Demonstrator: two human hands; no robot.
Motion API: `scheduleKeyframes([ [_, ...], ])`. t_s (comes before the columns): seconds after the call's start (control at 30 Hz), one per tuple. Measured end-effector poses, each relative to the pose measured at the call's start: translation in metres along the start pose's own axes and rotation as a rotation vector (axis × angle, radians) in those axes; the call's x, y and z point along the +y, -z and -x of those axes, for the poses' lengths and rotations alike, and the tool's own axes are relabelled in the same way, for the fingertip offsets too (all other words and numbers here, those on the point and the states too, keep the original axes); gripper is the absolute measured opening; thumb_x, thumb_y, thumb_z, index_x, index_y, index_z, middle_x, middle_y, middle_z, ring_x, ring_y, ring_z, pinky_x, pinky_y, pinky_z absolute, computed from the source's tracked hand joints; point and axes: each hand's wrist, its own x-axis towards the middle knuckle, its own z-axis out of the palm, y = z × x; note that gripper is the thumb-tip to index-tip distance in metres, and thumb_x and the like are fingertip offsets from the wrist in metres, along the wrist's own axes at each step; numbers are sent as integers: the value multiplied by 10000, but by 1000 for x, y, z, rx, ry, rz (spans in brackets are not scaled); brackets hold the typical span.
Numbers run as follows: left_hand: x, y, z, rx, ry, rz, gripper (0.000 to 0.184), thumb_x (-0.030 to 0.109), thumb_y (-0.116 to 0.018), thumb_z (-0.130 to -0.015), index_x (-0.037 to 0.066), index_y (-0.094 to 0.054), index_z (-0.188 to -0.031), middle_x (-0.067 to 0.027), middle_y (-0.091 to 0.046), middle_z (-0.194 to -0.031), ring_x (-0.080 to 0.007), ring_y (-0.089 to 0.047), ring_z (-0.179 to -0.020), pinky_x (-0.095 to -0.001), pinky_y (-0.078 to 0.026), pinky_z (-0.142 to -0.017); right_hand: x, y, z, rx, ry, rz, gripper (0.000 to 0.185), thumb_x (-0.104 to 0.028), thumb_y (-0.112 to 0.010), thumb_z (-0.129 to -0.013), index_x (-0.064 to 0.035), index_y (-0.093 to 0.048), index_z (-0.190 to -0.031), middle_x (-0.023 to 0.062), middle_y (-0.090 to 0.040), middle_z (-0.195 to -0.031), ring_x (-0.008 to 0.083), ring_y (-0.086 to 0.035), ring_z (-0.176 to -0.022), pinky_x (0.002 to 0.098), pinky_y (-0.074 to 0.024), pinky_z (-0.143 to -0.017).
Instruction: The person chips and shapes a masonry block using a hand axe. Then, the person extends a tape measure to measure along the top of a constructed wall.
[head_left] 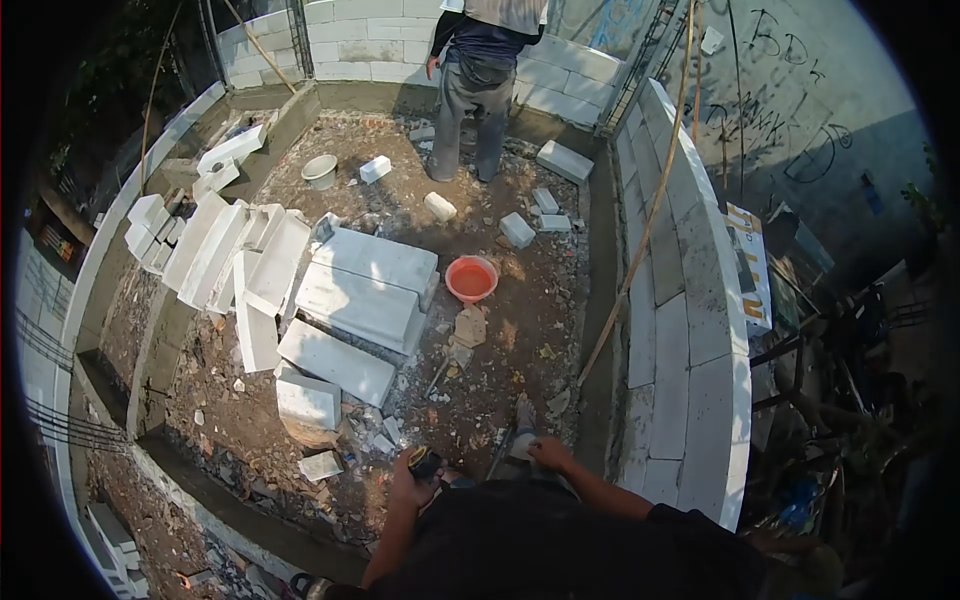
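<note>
Nearest the camera, at six o'clock, is the wearer's dark shirt [570, 545]. From the left, the low block wall [78, 300] curves past nine o'clock, with a small stack of pale blocks [150, 232] inside it, between nine and ten. Next come long pale blocks [215, 250], lying tilted against one another, and, at ten o'clock, a whitish bucket [320, 172] on the rubble-strewn ground [520, 345]. Large white blocks [365, 300] lie side by side at nine, nearer the centre.

At seven o'clock the left hand [408, 482] grips a small black-and-yellow object [426, 462], perhaps a tape measure, with the fingers wrapped about it. An orange basin [471, 279] sits just by the centre, its rim paler than its inside. At twelve a co-worker [478, 90] in grey trousers stands facing away.

At five o'clock the right hand [547, 453] is beside the wearer's leg, its fingers seemingly curled; whether it holds anything, I cannot tell. A single block [565, 162] lies at one. A thin pole [640, 245] leans at two, against the taller block wall [668, 340] at three. Beyond that stand a yellow-marked white box [752, 275] and, at two, a wall with graffiti [800, 110].
</note>
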Motion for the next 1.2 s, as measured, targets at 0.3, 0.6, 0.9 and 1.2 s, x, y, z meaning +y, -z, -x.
scheduleKeyframes([
  [0.3, 6, -135, -65, -51, -44, -315, 484, 449, -431, -1026, 27, -594, -1196, -154, -694, -1046, -262, -682, -849, -348, -587, -739, -153, 133, -43, -76, 610, -244, 864, -446, -712, -861, -26, -320, -1506, 262, -447, -1445, 378, -456, -1337, 410, -388, -1082],
  [0.6, -19, -305, -130, -213, -141, -585, 457, 350, -404, -1056, 25, -447, -1374, -151, -595, -1272, -280, -642, -1069, -416, -562, -879, -103, 292, -90, -61, 614, 6, 797, -383, -802, -710, -33, -487, -1353, 199, -572, -1208, 389, -579, -1126, 457, -482, -930],
  [0.9, -25, -283, -185, 15, -224, -1166, 636, 351, -534, -1006, 27, -313, -1507, -160, -634, -1249, -265, -636, -1087, -404, -545, -859, 85, 497, -59, 1100, -20, -200, 766, -361, -810, -758, 13, -492, -1346, 212, -582, -1203, 384, -582, -1117, 433, -472, -938],
  [1.2, -26, -197, -216, 185, -447, -1479, 458, 355, -601, -951, -27, -670, -1195, -180, -712, -1061, -248, -675, -993, -355, -516, -850, 234, 600, -31, 1125, -589, 135, 788, -463, -783, -751, -22, -511, -1344, 205, -582, -1252, 400, -543, -1184, 508, -448, -971],
])
